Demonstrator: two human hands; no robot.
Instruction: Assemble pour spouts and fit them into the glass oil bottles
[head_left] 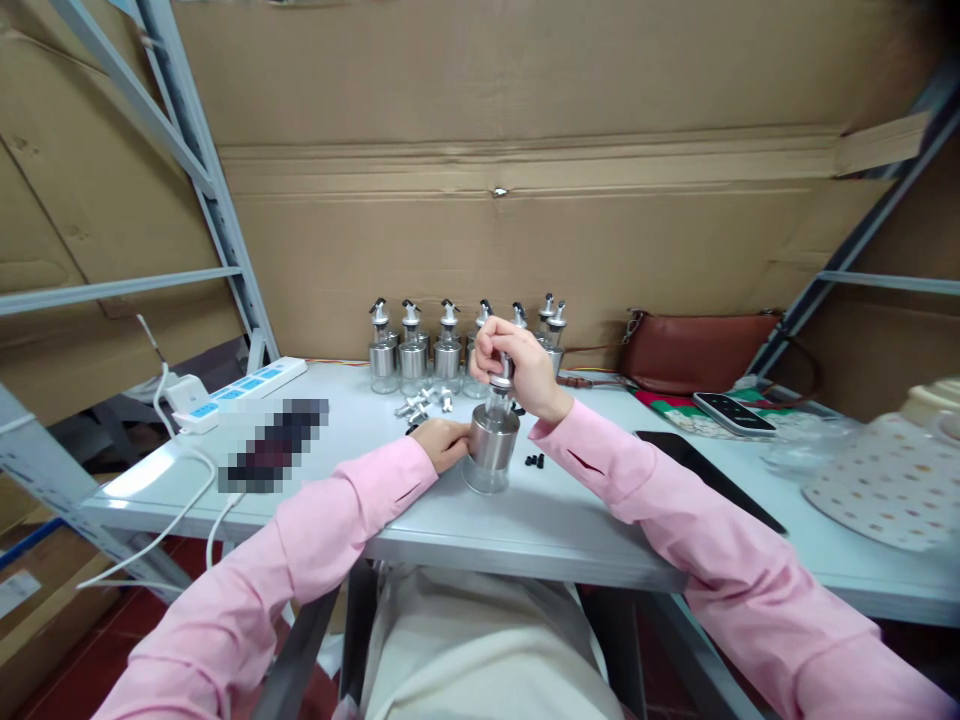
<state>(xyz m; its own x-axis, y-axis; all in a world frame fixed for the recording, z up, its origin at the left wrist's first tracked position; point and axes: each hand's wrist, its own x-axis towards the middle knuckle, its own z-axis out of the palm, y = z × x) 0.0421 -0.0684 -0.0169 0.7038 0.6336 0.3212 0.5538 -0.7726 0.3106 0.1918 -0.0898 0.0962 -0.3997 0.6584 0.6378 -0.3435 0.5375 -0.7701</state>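
A glass oil bottle [493,452] with a brushed steel sleeve stands upright near the table's front edge. My left hand [444,443] holds it from the left, its fingertips partly hidden behind the sleeve. At the bottle's neck is a metal pourer top [502,374], and the curled fingers of my right hand [521,365] close round it from above. Loose pourer spouts [418,402] lie on the table behind my left hand. Several small black caps [535,460] rest just right of the bottle.
Behind stands a row of similar bottles [412,355] with pourers. On the left are a power strip [259,380] with cables and a blurred-out dark object [276,447]. A brown bag [697,350], a phone [733,413], a black tablet-like slab [709,478] and a dotted cloth [889,480] occupy the right.
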